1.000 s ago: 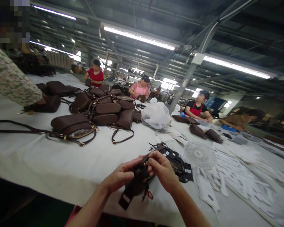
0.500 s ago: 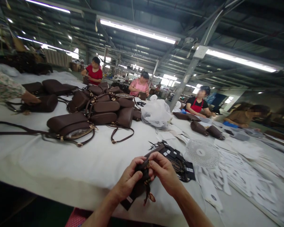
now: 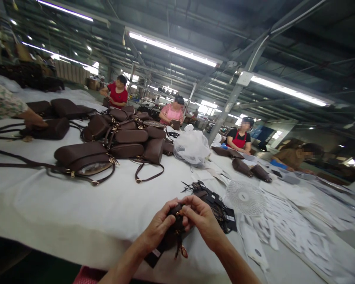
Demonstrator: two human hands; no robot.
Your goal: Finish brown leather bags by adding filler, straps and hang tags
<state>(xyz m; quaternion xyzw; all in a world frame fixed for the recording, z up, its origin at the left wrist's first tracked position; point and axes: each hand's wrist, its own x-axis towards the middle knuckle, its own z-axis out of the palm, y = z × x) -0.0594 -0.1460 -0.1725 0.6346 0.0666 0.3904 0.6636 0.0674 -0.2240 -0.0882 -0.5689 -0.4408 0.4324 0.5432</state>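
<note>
Close in front of me, a small dark brown handbag (image 3: 169,240) is held just over the white table (image 3: 106,213). My left hand (image 3: 158,224) is closed around its left side, thumb on top. On the other side, my right hand (image 3: 203,220) pinches at a small gold-coloured fitting (image 3: 180,213) on the bag; the exact part between the fingertips is hidden. A gold-coloured charm (image 3: 183,251) dangles below, and a black hang tag (image 3: 153,258) sticks out at the lower left. Just beyond my right hand lies a heap of black tags (image 3: 229,215) with cords.
Several brown handbags (image 3: 131,136) with straps are piled at the left and middle. A clear plastic bag (image 3: 192,148) stands beyond. At right are a white fan (image 3: 245,197) and white cut pieces (image 3: 301,232). A co-worker's hand (image 3: 35,119) touches a bag at far left; other people work behind.
The view has shifted slightly. Both hands stay on the handbag, which has turned a little, so its gold-coloured fitting shows more between my fingers.
</note>
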